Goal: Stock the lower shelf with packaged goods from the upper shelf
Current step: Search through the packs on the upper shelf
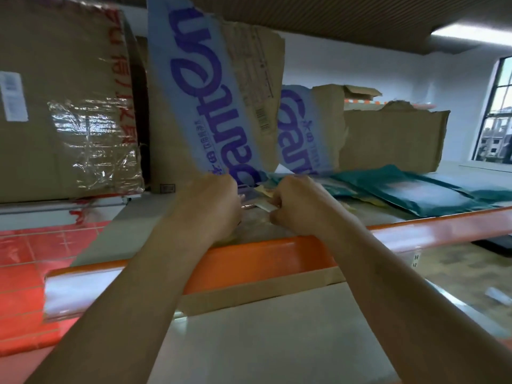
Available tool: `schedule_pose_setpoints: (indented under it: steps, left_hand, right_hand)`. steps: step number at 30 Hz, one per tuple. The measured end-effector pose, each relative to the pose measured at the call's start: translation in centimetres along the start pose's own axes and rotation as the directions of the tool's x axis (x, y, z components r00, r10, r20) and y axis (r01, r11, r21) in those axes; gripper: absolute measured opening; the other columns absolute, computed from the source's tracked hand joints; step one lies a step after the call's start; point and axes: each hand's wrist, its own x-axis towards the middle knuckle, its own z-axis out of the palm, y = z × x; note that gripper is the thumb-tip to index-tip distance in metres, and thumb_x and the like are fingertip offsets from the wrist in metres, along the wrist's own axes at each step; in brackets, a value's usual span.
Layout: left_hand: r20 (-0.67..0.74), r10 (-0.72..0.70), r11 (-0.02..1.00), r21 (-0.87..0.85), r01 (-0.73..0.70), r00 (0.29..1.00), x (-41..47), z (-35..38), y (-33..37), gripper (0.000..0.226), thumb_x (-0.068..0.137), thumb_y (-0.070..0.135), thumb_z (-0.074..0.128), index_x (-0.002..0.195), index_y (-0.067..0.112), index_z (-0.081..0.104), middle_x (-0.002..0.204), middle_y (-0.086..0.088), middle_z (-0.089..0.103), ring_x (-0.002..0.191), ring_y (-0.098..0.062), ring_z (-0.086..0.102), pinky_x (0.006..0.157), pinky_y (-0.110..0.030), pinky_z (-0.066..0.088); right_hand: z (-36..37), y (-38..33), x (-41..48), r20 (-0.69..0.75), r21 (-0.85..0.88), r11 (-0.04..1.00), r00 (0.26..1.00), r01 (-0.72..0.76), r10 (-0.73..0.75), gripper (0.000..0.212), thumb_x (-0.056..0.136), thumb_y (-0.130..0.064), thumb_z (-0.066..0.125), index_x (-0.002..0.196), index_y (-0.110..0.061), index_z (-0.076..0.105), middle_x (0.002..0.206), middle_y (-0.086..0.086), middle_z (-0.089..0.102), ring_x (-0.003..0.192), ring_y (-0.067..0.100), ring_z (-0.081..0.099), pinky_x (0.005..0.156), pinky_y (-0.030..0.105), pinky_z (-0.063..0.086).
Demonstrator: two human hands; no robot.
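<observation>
Both my hands reach over the orange front beam (pixel 263 256) of the upper shelf. My left hand (pixel 210 206) and my right hand (pixel 293 202) have curled fingers and grip a clear-wrapped flat packet (pixel 259 200) lying on the shelf between them. The packet is mostly hidden by my hands and blurred. Behind it stand torn cardboard boxes with blue-and-purple tape (pixel 210 87). Teal flat packages (pixel 410 189) lie on the shelf to the right.
A large taped brown box (pixel 63 101) fills the shelf's left side, a torn open carton (pixel 393 139) stands at the right. Below the beam sits a cardboard sheet (pixel 263 336). Red packaging (pixel 25 286) lies lower left. A window (pixel 498 112) is far right.
</observation>
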Motion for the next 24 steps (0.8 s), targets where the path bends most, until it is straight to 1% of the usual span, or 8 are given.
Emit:
schedule_pose_setpoints:
  steps: [3,6,9,14,17,19,22,24]
  left_hand:
    - [0.027,-0.046,0.999,0.025,0.046,0.999,-0.1,0.3,0.8,0.025,0.094,0.035,0.051,0.081,0.015,0.058,0.080,-0.002,0.055,0.075,-0.018,0.053,0.059,-0.029,0.035]
    - [0.081,-0.093,0.996,0.006,0.093,0.992,-0.5,0.3,1.5,0.024,0.094,0.033,0.050,0.083,0.015,0.061,0.085,-0.004,0.058,0.077,-0.020,0.055,0.062,-0.029,0.038]
    - [0.109,-0.135,0.990,-0.032,0.139,0.985,-1.0,-0.3,1.5,0.024,0.093,0.032,0.049,0.074,0.018,0.056,0.089,-0.007,0.062,0.081,-0.024,0.058,0.066,-0.034,0.042]
    - [0.068,-0.206,0.978,-0.010,0.207,0.976,-2.3,-1.5,2.3,0.034,0.094,0.029,0.052,0.065,0.011,0.059,0.085,-0.016,0.064,0.088,-0.034,0.061,0.064,-0.028,0.031]
    - [0.049,-0.276,0.959,-0.048,0.278,0.960,-2.7,-1.9,2.9,0.047,0.095,0.025,0.049,0.051,0.014,0.039,0.062,-0.008,0.051,0.071,-0.030,0.053,0.060,-0.029,0.028]
    - [0.047,-0.309,0.944,-0.103,0.312,0.950,-2.9,-2.0,3.3,0.050,0.096,0.025,0.047,0.048,0.014,0.039,0.056,-0.005,0.045,0.064,-0.022,0.048,0.058,-0.029,0.029]
    - [0.076,-0.382,0.887,-0.249,0.389,0.921,-2.9,-2.0,3.3,0.046,0.098,0.029,0.044,0.067,0.005,0.068,0.068,-0.010,0.065,0.069,-0.021,0.062,0.065,-0.031,0.048]
    - [0.093,-0.494,0.762,-0.433,0.482,0.865,-2.8,-1.9,2.6,0.044,0.097,0.032,0.045,0.082,0.001,0.072,0.076,-0.013,0.071,0.075,-0.029,0.067,0.078,-0.040,0.055]
  right_hand:
    - [-0.2,0.5,0.1,0.003,-0.002,0.997,0.997,0.073,-0.073,0.017,0.085,-0.013,0.062,0.101,-0.011,0.065,0.090,0.008,0.062,0.082,0.020,0.059,0.071,0.029,0.047]
    - [-0.7,1.1,-0.4,-0.038,0.011,0.989,0.989,0.145,-0.144,0.005,0.086,-0.010,0.060,0.090,-0.013,0.061,0.079,0.002,0.055,0.075,0.019,0.057,0.070,0.031,0.050]
    - [-1.1,1.3,-1.0,-0.123,0.006,0.984,0.977,0.177,-0.175,0.021,0.088,-0.009,0.057,0.073,-0.017,0.046,0.066,-0.001,0.040,0.067,0.019,0.048,0.065,0.032,0.044]
    - [-1.1,1.6,-1.3,-0.243,0.072,0.972,0.949,0.222,-0.199,0.010,0.091,-0.008,0.053,0.093,-0.011,0.062,0.078,0.004,0.052,0.076,0.024,0.059,0.068,0.033,0.050]
    - [-1.3,1.8,-1.4,-0.334,0.235,0.946,0.932,0.224,-0.138,0.014,0.093,-0.009,0.052,0.100,-0.008,0.064,0.092,0.008,0.064,0.078,0.022,0.062,0.070,0.031,0.053]
    - [-1.4,1.8,-1.7,-0.371,0.382,0.897,0.926,0.222,-0.071,0.012,0.094,-0.010,0.053,0.098,-0.009,0.065,0.093,0.005,0.064,0.078,0.017,0.061,0.070,0.026,0.051]
    - [-1.4,1.7,-2.1,-0.380,0.607,0.768,0.923,0.205,0.054,0.017,0.090,-0.005,0.055,0.083,-0.007,0.069,0.083,0.006,0.069,0.073,0.016,0.063,0.067,0.025,0.054]
    - [-1.4,1.3,-2.5,-0.338,0.745,0.641,0.932,0.183,0.127,0.019,0.089,-0.002,0.054,0.082,-0.003,0.072,0.083,0.010,0.072,0.078,0.019,0.066,0.069,0.028,0.057]
